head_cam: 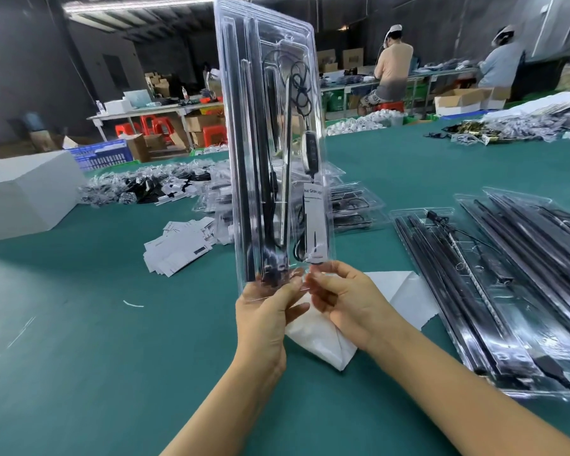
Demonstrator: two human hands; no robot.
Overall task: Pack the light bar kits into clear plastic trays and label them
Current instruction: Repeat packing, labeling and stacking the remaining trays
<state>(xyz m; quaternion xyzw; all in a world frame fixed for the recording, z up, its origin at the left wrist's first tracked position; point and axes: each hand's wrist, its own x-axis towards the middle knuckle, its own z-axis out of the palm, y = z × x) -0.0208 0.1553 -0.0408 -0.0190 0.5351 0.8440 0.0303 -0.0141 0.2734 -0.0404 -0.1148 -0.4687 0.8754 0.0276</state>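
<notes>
Holding the clear tray upright over the green surface, we pinch its near edge with left hand and right hand fingers.

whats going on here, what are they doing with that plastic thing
A person is holding a packed clear tray upright over the green table, the left hand and right hand both pinching its bottom edge. Black light bars, a cable and a white label card sit inside. More filled trays lie to the right, loose label cards to the left.
</notes>
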